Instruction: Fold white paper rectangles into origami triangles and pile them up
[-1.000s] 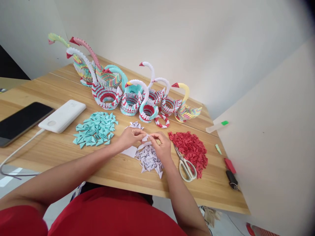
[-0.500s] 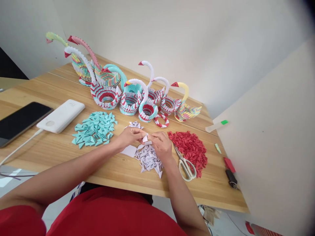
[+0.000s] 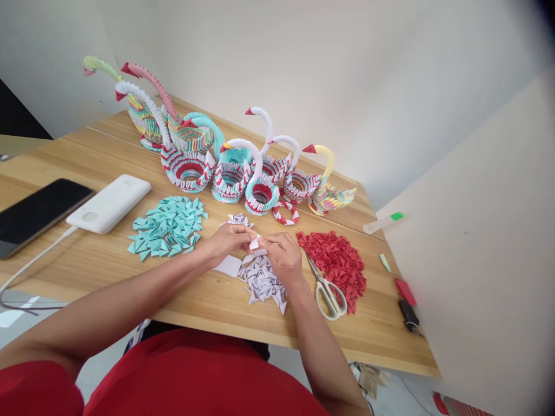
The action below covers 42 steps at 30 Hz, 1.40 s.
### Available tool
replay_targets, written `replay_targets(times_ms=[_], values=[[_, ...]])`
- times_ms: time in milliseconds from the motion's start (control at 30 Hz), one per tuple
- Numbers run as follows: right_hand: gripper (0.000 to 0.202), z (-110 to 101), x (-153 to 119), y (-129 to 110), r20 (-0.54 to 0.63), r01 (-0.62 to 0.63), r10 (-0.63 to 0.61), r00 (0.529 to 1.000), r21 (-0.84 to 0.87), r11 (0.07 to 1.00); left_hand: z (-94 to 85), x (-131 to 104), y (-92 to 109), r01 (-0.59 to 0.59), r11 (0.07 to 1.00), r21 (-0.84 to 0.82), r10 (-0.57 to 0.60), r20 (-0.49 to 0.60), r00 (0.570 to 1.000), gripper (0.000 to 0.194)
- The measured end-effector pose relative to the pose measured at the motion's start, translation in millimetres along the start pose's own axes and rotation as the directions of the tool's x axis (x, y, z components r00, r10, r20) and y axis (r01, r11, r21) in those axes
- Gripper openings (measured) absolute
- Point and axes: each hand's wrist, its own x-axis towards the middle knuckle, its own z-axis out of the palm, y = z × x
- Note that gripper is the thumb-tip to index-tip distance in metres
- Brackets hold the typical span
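A small white piece of paper (image 3: 254, 244) is pinched between the fingertips of my left hand (image 3: 229, 240) and my right hand (image 3: 282, 254), just above the table. My fingers cover part of it, so its folds are hard to make out. Below my hands lies a pile of white folded paper triangles (image 3: 263, 283), with a smaller white heap (image 3: 239, 219) behind my left hand. A flat white paper stack (image 3: 228, 266) rests under my left wrist. To the right of my right hand are cream-handled scissors (image 3: 329, 292), touching a pile of red folded triangles (image 3: 336, 266).
Turquoise folded triangles (image 3: 169, 226) lie left of my hands. Further left are a white power bank (image 3: 110, 202) with a cable and a black phone (image 3: 41, 214). Several paper swans (image 3: 188, 170) and a red-and-white ring (image 3: 285, 214) stand behind. A key fob (image 3: 408, 315) lies far right.
The white paper between my fingertips has tilted slightly. Both hands stay in nearly the same place, and the whole view has shifted a little.
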Motion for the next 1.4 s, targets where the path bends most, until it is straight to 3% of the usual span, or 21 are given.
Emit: replay_targets(times_ms=[100,233,367,433,500,567,667,767,1000,1167,1400], values=[[0.028,-1.9,0.2,0.1,0.005,0.010,-0.010,1.000,-0.008,1.000,-0.1,-1.2,0.0,0.000,1.000,-0.030,0.002,0.049,0.999,0.018],[0.026,-0.4,-1.1,0.5,0.018,-0.042,0.042,0.999,0.048,0.998,1.0,-2.2,1.2,-0.072,0.995,0.064,0.068,0.058,0.996,0.021],[0.023,3.7,-1.6,-0.5,0.015,-0.217,0.220,0.975,0.235,0.947,0.5,-0.2,1.3,-0.109,0.985,0.133,0.110,0.003,0.994,0.022],[0.020,3.6,-1.2,-1.1,0.104,-0.401,0.394,0.913,0.405,0.822,-0.6,1.2,0.9,-0.120,0.980,0.160,0.124,-0.016,0.992,0.021],[0.022,2.2,-0.6,-1.4,0.250,-0.571,0.529,0.811,0.538,0.620,-1.6,2.3,-0.3,-0.136,0.971,0.196,0.143,-0.021,0.990,0.020],[0.028,0.8,-0.1,-1.6,0.350,-0.655,0.589,0.728,0.608,0.449,-2.0,3.0,-2.5,-0.156,0.955,0.250,0.164,-0.010,0.986,0.019],[0.028,1.6,0.1,-1.7,0.402,-0.703,0.627,0.667,0.618,0.351,-1.5,3.4,-6.1,-0.188,0.920,0.343,0.199,0.004,0.980,0.020],[0.023,4.4,0.3,-1.4,0.411,-0.737,0.659,0.630,0.586,0.338,-0.5,2.6,-6.8,-0.200,0.896,0.396,0.213,0.013,0.977,0.020],[0.020,4.9,1.4,-0.7,0.403,-0.727,0.680,0.613,0.624,0.286,-0.4,1.0,-1.3,-0.178,0.885,0.430,0.178,0.039,0.983,0.018],[0.020,4.9,0.2,0.0,0.404,-0.734,0.669,0.623,0.598,0.322,1.1,-0.3,-1.9,-0.167,0.834,0.525,0.204,-0.013,0.979,0.019],[0.017,4.1,2.0,-1.1,0.378,-0.720,0.649,0.660,0.566,0.402,5.1,-1.6,0.1,-0.109,0.927,0.360,0.125,-0.022,0.992,0.016]])
